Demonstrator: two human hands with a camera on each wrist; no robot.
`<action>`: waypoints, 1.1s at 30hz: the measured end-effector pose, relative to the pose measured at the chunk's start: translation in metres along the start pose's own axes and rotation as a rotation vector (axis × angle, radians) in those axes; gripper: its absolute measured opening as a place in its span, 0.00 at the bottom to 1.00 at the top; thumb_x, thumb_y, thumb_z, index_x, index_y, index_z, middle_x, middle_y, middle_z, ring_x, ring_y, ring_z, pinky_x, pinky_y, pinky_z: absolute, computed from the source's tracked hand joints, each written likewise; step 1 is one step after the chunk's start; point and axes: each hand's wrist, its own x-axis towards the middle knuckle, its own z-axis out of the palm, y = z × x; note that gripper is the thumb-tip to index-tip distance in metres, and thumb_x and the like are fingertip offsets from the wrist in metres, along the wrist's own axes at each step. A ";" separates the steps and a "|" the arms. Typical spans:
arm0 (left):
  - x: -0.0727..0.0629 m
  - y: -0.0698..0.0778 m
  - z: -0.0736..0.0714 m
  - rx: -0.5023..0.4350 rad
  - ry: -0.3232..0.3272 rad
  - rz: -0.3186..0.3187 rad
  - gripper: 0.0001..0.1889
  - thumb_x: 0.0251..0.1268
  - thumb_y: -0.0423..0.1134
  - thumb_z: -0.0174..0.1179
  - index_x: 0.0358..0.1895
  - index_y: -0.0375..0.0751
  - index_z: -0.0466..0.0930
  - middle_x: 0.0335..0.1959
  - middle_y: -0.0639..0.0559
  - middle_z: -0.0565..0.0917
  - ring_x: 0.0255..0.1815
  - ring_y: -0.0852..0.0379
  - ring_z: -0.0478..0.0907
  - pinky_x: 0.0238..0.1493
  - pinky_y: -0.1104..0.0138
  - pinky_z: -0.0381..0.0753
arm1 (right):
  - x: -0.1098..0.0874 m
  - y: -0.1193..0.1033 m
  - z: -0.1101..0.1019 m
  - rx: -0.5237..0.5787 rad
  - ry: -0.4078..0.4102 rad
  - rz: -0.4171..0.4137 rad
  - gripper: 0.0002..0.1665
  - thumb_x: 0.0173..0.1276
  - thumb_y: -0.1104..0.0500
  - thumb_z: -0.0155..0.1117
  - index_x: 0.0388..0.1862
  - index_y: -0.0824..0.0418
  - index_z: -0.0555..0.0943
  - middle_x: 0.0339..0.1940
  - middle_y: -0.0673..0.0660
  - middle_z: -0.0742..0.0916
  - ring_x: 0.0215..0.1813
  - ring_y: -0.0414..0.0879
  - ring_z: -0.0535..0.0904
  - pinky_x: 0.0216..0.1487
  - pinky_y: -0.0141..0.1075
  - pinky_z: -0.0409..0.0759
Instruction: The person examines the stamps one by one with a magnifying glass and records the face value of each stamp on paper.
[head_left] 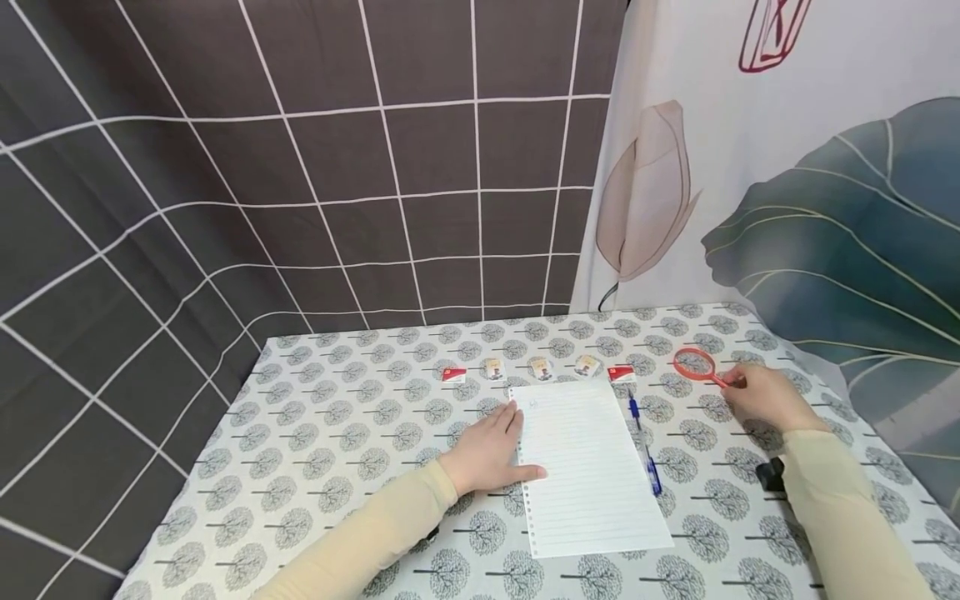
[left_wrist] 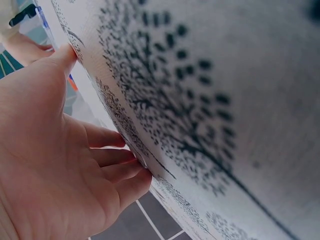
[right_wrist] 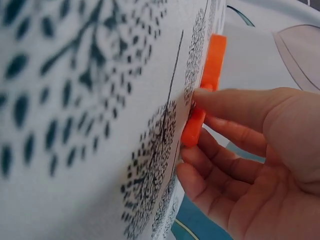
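Overall, a dark grid-patterned curtain (head_left: 435,158) hangs behind the sheet of paper (head_left: 592,483); to its right is a pale curtain (head_left: 697,58) with leaf prints. The tablecloth (head_left: 315,467), printed with trees, lies under the sheet and extends on all sides of it. The sheet is ruled, with holes along its left edge.

The left hand (head_left: 491,454) rests at the sheet's left edge: thumb extended onto the paper, fingers extended near the far left corner, nothing gripped. The right hand (head_left: 768,400), well to the right of the sheet, pinches the handle of the magnifying glass (head_left: 697,364) between thumb and fingers, nearly closed. The lens points toward the sheet's far right corner.

The blue pen (head_left: 643,447) lies just beside the sheet's right edge. One red-and-white card (head_left: 621,374) sits near the far right corner; a second card (head_left: 453,376) lies beyond the far left corner. Between these cards, three small pictures (head_left: 542,370) form a row.
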 end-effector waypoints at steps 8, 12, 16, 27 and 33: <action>0.000 0.001 0.000 0.038 0.007 0.006 0.54 0.65 0.77 0.45 0.76 0.30 0.59 0.78 0.36 0.59 0.78 0.42 0.58 0.76 0.59 0.61 | 0.004 0.005 0.003 0.003 -0.031 0.027 0.13 0.68 0.64 0.61 0.43 0.75 0.79 0.35 0.68 0.84 0.34 0.56 0.79 0.33 0.50 0.79; 0.000 0.001 -0.001 0.041 0.002 0.003 0.54 0.65 0.77 0.45 0.76 0.30 0.59 0.78 0.36 0.59 0.78 0.42 0.58 0.76 0.59 0.62 | 0.006 0.006 0.004 0.019 -0.065 0.050 0.14 0.68 0.64 0.60 0.45 0.77 0.77 0.33 0.65 0.84 0.32 0.53 0.78 0.32 0.46 0.79; -0.001 0.002 -0.002 0.029 -0.004 -0.005 0.54 0.65 0.77 0.45 0.77 0.31 0.59 0.79 0.37 0.58 0.78 0.43 0.57 0.76 0.59 0.62 | 0.006 0.004 0.004 0.050 -0.087 0.058 0.15 0.70 0.65 0.57 0.46 0.79 0.76 0.29 0.61 0.83 0.29 0.51 0.77 0.28 0.41 0.78; -0.002 0.003 -0.001 0.021 -0.010 -0.014 0.53 0.65 0.77 0.45 0.77 0.32 0.59 0.79 0.37 0.58 0.79 0.43 0.57 0.76 0.59 0.61 | 0.002 -0.004 0.007 0.069 -0.010 0.031 0.11 0.71 0.64 0.53 0.42 0.75 0.75 0.24 0.57 0.80 0.25 0.49 0.76 0.27 0.39 0.73; -0.001 0.003 -0.002 0.034 -0.002 0.002 0.53 0.66 0.76 0.45 0.77 0.31 0.59 0.78 0.37 0.59 0.78 0.43 0.57 0.76 0.59 0.61 | 0.007 -0.021 0.007 0.099 0.104 -0.057 0.12 0.70 0.64 0.57 0.43 0.75 0.76 0.27 0.57 0.79 0.26 0.48 0.69 0.25 0.37 0.67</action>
